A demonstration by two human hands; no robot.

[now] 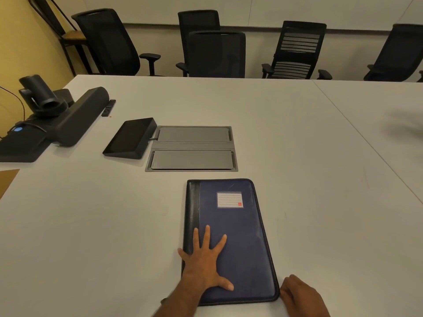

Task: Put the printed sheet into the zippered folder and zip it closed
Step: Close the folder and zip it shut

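While left hand (203,264) presses flat, fingers spread, on blue folder (238,243), right hand (299,294) sits at folder's near right corner, fingers curled; whether it pinches zip, cannot tell. Folder lies closed on white worktop (91,225), label up. Grey hatch (192,148) and black tablet (130,138) beyond. Printed sheet not visible.

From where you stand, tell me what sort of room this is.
Most likely an office meeting room: a long white table ringed by black mesh office chairs, with a conference camera and a flush cable hatch set in the tabletop.
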